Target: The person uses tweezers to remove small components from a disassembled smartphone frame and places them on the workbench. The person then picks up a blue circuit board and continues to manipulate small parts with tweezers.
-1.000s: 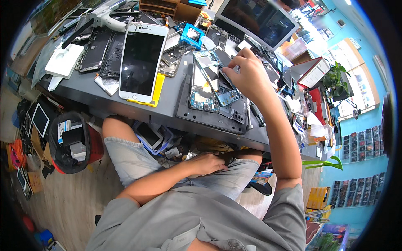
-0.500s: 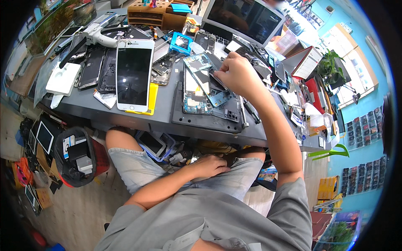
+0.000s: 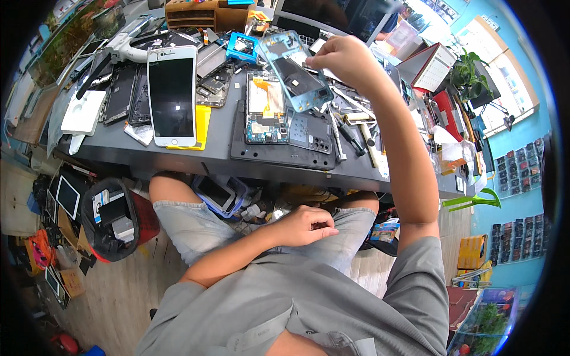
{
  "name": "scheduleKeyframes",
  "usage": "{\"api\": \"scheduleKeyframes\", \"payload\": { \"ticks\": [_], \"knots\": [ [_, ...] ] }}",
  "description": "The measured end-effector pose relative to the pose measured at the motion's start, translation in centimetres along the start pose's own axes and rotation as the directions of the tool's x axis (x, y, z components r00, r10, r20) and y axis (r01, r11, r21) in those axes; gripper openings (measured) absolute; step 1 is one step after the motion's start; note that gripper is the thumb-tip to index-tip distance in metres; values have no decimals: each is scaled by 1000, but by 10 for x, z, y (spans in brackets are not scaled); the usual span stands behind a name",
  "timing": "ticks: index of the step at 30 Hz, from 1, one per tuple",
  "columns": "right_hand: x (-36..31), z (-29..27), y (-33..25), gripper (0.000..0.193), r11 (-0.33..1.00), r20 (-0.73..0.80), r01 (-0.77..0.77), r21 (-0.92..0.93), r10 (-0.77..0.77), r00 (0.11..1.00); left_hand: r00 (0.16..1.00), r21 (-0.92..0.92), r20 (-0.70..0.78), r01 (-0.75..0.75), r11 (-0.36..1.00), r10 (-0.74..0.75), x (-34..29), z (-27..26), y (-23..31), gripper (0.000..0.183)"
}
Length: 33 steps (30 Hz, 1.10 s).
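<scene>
Above the desk my right hand [image 3: 347, 58] pinches the edge of a light-blue phone mid-frame [image 3: 281, 58], which hangs tilted. Below it lies an opened phone [image 3: 267, 113], its green-blue circuit board, pale battery area and orange flex cable exposed. A dark phone back cover [image 3: 312, 135] with camera holes lies beside that phone, and both rest on a dark flat pad [image 3: 243, 151]. Over my lap, my left hand [image 3: 303, 225] has loosely curled fingers with a gap to the thumb, and nothing shows in it.
To the left a white phone [image 3: 172, 98] stands in front of a yellow piece [image 3: 203, 127]. Screwdrivers [image 3: 351, 135] and other tools lie right of the pad. Phone parts crowd the back, before a laptop [image 3: 338, 18]. A lined bin [image 3: 122, 219] stands on the floor.
The mid-frame has come up off the opened phone in my right hand, uncovering the board and back cover. My left hand has turned, and its thumb now shows apart. The view has shifted slightly.
</scene>
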State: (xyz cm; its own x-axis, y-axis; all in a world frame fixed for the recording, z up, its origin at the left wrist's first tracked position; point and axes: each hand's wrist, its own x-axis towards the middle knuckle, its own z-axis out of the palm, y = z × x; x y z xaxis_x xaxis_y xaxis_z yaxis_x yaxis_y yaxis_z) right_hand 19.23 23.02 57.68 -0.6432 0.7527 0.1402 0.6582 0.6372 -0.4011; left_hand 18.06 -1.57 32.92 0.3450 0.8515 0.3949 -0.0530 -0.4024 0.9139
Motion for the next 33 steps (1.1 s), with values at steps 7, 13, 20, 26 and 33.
{"api": "scheduleKeyframes", "payload": {
  "ticks": [7,13,20,26,33],
  "knots": [
    [-58,-47,-23,35,998,-51,-63,-28,62,997,995,-182,-69,-85,980,74,2,-49,85,8],
    [-164,-54,-43,24,951,56,85,299,-106,993,816,-748,-555,-404,526,-164,-26,-49,122,30],
    [-236,-22,-42,18,938,76,152,311,-184,980,733,-779,-563,-316,542,-382,-13,7,147,97],
    [-260,6,-42,20,926,62,165,339,-197,978,728,-775,-506,-147,615,-463,-23,13,146,64],
    [-269,24,-39,21,919,9,190,347,-205,979,689,-800,-505,-148,581,-520,-29,16,135,32]
  ]
}}
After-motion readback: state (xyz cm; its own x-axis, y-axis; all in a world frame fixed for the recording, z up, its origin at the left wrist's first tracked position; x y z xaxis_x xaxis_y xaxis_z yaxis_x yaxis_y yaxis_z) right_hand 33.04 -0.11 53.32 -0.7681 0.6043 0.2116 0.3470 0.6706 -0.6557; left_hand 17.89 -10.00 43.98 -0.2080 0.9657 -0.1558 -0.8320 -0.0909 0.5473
